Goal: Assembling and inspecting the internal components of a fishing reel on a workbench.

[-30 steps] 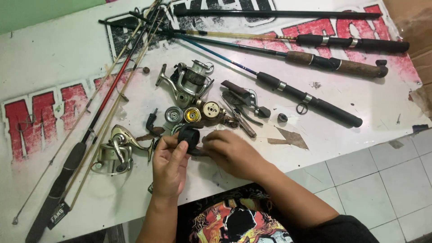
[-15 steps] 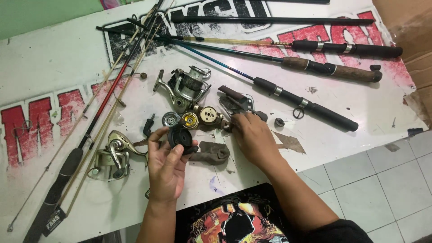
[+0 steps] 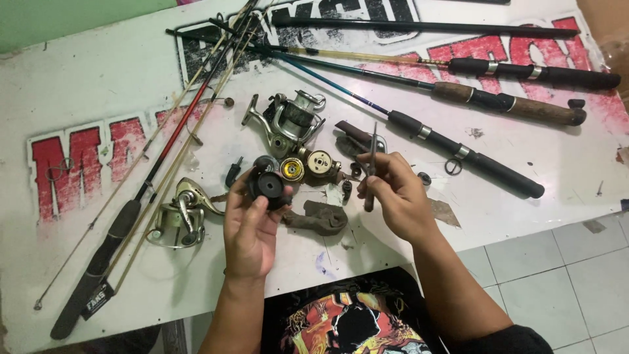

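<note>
Left hand (image 3: 252, 226) grips black spool (image 3: 267, 188), right hand (image 3: 396, 193) pliers (image 3: 371, 164)

Red-black lettered banner (image 3: 78, 85) under rods

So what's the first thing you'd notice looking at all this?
The two hands in the middle: the left hand holds a black round reel part, and the right hand holds thin pliers upright. Around them lie fishing rods fanned across the white table, with a silver reel just above the hands.
</note>
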